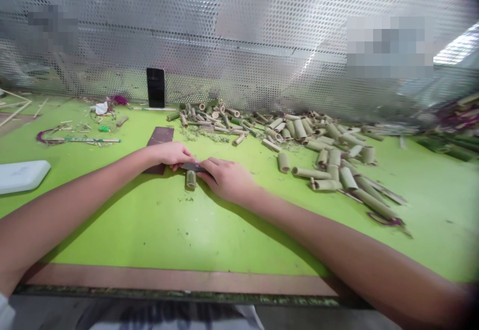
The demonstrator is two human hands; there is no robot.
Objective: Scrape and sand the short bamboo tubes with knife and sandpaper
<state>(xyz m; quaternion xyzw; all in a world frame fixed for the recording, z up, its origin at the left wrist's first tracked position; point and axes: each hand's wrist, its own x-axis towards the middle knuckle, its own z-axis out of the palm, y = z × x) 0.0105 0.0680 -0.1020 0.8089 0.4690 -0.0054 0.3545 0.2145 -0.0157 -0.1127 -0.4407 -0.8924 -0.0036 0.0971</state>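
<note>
My right hand (pixel 227 179) is closed around a dark-handled knife (pixel 195 167), its grey blade pointing left. My left hand (pixel 175 154) has its fingers bent and pressed together at the blade end of the knife; the undersides of those fingers are hidden. Just below the blade, a short greenish bamboo piece (pixel 191 180) sits on the table with its cut end toward me. Whether blade and bamboo touch, I cannot tell. Partly behind my left hand lies a brown rectangular sheet (pixel 161 135). Small dark crumbs are scattered around the bamboo.
A heap of cut bamboo pieces (pixel 299 129) spreads over the green table (pixel 224 235) from centre back to right. A phone (pixel 156 88) stands upright against the perforated metal screen (pixel 254 30). At left are a white case (pixel 23 176) and thin sticks (pixel 93 140).
</note>
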